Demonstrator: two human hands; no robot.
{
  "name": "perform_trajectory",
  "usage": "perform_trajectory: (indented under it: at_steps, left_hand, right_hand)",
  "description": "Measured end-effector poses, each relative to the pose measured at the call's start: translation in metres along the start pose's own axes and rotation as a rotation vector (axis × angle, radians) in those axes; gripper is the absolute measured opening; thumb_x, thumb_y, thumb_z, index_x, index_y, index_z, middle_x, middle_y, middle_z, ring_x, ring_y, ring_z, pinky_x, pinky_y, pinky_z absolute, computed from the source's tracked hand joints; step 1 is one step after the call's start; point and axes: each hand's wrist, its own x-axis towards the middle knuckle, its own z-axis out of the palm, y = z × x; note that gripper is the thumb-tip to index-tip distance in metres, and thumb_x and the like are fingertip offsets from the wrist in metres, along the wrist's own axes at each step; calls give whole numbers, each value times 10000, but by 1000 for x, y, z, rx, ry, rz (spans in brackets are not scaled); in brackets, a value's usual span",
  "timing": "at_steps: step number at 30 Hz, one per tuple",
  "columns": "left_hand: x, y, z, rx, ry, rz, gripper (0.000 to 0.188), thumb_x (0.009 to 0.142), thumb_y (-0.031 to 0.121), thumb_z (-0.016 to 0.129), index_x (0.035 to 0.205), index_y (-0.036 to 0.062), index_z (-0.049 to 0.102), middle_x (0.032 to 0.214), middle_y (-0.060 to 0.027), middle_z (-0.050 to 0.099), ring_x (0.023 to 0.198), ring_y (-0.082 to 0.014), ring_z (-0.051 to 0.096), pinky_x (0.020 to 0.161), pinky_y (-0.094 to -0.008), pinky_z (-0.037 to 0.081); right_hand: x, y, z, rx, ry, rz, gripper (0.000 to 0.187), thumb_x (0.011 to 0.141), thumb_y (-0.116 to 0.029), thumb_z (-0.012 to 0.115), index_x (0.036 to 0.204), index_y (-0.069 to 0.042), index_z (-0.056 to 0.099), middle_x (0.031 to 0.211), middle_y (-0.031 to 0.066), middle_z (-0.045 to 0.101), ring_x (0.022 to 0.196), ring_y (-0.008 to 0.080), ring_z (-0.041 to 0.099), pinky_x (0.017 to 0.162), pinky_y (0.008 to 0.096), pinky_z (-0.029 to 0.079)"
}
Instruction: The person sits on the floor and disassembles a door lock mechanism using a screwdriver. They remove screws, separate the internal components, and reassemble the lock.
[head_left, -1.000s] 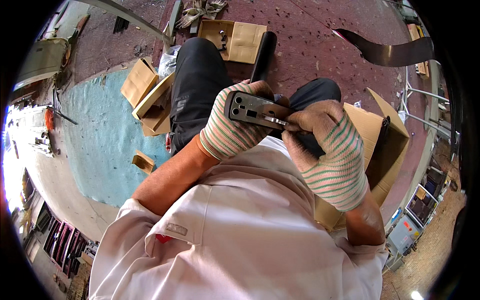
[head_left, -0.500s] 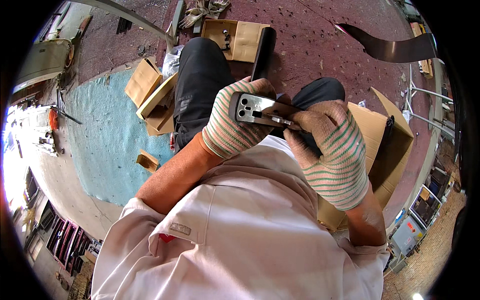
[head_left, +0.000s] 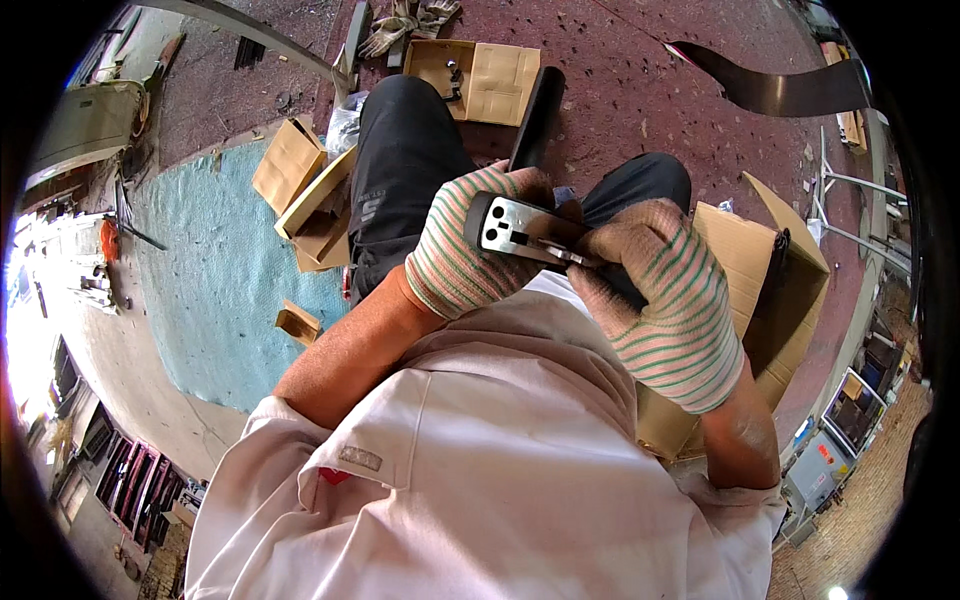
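Both my hands wear knitted gloves striped pink, white and green, with brownish fingers. My left hand [head_left: 458,245] is wrapped round a black metal part with a silver end plate [head_left: 512,230], which faces up and has round holes and a slot. From behind that hand a long black bar [head_left: 538,118] sticks out away from me; whether it joins the plate is hidden. My right hand [head_left: 670,295] is closed at the plate's right end, fingers pinched near a thin silver tab [head_left: 560,252]. What exactly its fingertips grip is hidden.
An open cardboard box [head_left: 505,85] with a small black fitting lies beyond my knees. Cardboard pieces [head_left: 310,200] rest left of my leg, on a blue-green mat [head_left: 200,290]. A large open carton [head_left: 735,265] stands at my right. A curved dark strip [head_left: 780,90] lies far right.
The plate has turned slightly and shifted a little right in my left hand. The black bar's far end has moved slightly right and nearer. My right hand keeps its pinch.
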Motion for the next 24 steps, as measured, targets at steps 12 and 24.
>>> perform_trajectory:
  at_steps: [12,24]
  left_hand:
    - [3,9,0,-267,-93,-186,135,756,70,733,879,99,686,808,-48,670,691,-245,633,625,-307,504]
    - [-9,2,17,-561,-121,-369,125,750,123,753,862,119,697,769,-41,626,647,-267,613,566,-341,493]
  right_hand:
    - [0,3,-8,51,-51,17,181,738,-62,750,875,-30,636,890,127,610,830,311,621,740,403,503]
    - [-3,8,-8,131,-109,53,172,755,-60,741,876,-10,629,857,123,611,773,287,634,698,370,520]
